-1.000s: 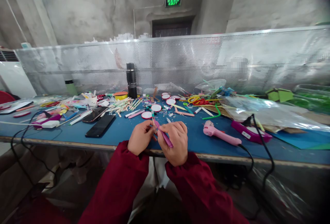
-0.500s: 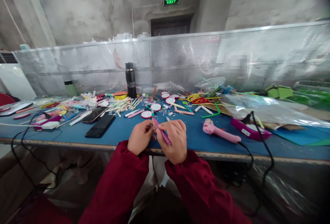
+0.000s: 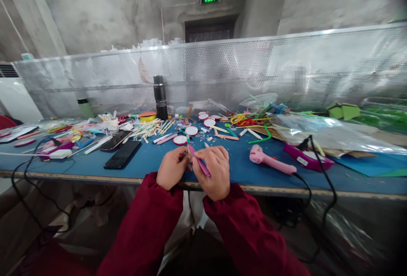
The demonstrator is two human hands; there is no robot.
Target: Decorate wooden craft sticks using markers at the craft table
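My right hand (image 3: 213, 170) is closed around a slim purple pen-shaped tool (image 3: 203, 168), which slants up and left between thumb and fingers. At its upper end shows a small teal piece (image 3: 188, 139); whether this belongs to the tool cannot be made out. Close beside it, my left hand (image 3: 173, 166) is pinched shut, its fingertips meeting the tool's upper part. What those fingers hold is hidden. Both hands are over the front edge of the blue table (image 3: 238, 163). Just beyond them lie round white discs with red rims (image 3: 180, 140).
To the right lies a pink glue gun (image 3: 271, 161) with its cord, beside a purple power strip (image 3: 308, 157). Two phones (image 3: 122, 155) lie on the left. Behind are a black bottle (image 3: 160, 98), many small sticks (image 3: 149, 129) and a clear plastic sheet (image 3: 337, 134).
Almost nothing differs. The view has shifted very slightly, and both hands keep nearly the same pose around the purple tool.
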